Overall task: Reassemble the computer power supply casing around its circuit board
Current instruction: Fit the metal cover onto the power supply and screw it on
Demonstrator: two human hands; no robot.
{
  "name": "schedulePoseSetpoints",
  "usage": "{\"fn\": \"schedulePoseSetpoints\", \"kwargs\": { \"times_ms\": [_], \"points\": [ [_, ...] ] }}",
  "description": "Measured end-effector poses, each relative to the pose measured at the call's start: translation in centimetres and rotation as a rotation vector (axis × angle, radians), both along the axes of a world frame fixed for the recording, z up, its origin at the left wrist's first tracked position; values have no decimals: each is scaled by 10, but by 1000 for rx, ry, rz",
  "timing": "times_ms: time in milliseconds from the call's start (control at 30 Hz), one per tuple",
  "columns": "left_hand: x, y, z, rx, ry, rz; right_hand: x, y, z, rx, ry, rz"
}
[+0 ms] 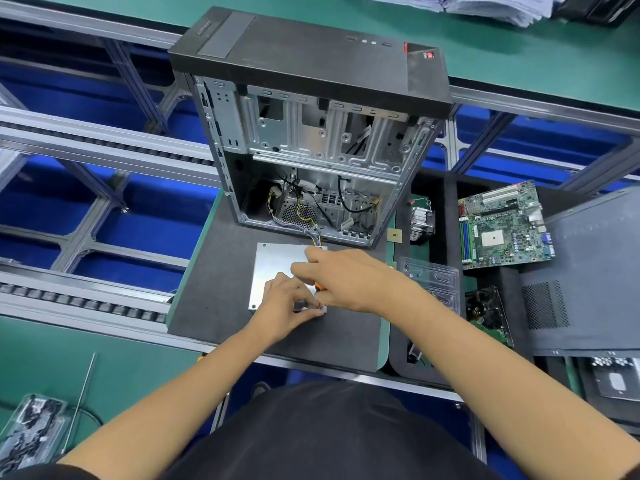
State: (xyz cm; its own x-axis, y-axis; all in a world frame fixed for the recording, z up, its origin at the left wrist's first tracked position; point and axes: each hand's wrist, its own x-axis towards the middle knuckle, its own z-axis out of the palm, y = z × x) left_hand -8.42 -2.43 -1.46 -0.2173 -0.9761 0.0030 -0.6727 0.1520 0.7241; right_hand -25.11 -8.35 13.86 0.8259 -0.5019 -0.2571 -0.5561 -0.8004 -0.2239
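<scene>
A clear tray of dark small parts [29,433] was seen at the near left corner of the bench, with a thin metal rod [81,403] lying just beside it. On the black mat [211,289] in the middle of the bench, the power supply casing [273,268] was laid flat, its silver top upward, close to the mat's far edge. The left hand [287,301] was held over the casing's near right corner, its fingers curled in a pinch on something too small to be made out. The right hand [349,280] was laid across the casing's right side, its fingers wrapped round an orange-handled screwdriver [320,288], mostly hidden under the palm. A bundle of coloured wires [313,233] was run from the casing's far edge into the open computer tower [311,133], which was stood upright just behind it. Further right, a clear plastic blister tray [431,275] was seen near the right wrist, and a green motherboard [505,226] was laid towards the far right of the bench, beside a dark side panel [588,271].
</scene>
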Motion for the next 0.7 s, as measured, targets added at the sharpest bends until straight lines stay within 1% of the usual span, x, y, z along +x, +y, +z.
{"fn": "schedulePoseSetpoints", "kwargs": {
  "times_ms": [133,233,400,467,533,600,700],
  "points": [
    [1,-3,2,3,10,-33,4,-3,1,-91,23,35],
    [6,-9,0,-38,16,-101,6,-5,0,-178,66,46],
    [11,-20,4,-68,28,-212,2,-6,3,-224,92,47],
    [13,-21,4,-68,71,-284,1,-6,7,-186,83,110],
    [15,-21,3,-74,110,-329,3,-9,9,-165,89,219],
    [16,-21,-1,-126,126,-336,5,-12,9,-207,121,319],
    [18,-25,-3,-104,127,-379,5,-15,6,-338,164,381]
  ]
}}
